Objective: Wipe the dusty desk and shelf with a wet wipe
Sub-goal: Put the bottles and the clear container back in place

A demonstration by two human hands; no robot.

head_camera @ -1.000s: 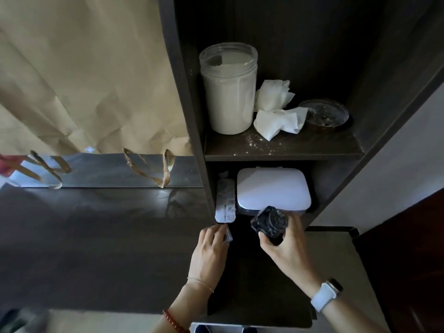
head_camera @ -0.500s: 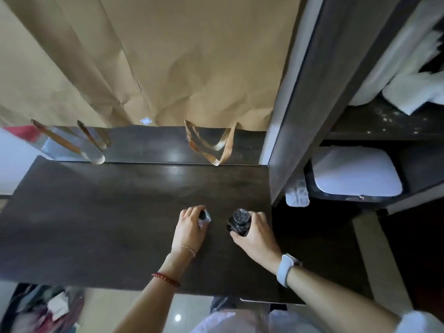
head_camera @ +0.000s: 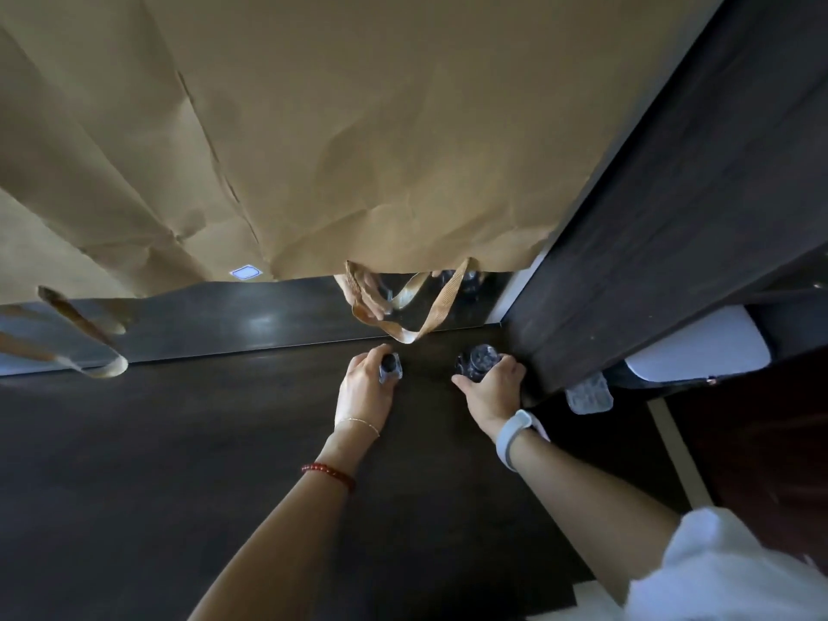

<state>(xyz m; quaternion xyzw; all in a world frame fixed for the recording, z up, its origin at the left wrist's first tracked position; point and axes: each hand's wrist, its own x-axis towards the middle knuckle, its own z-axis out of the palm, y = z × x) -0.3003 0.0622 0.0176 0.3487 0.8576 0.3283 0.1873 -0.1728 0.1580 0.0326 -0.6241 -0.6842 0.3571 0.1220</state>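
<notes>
on the dark desk (head_camera: 179,441), seen from the head camera, the left hand (head_camera: 365,387) curls its fingers round a small clear bottle with a black cap (head_camera: 390,368). just right of it, the right hand (head_camera: 493,387) grips a dark round jar (head_camera: 477,358) beside the shelf unit's side panel (head_camera: 672,217). brown paper (head_camera: 358,127) hangs behind. no wet wipe shows.
</notes>
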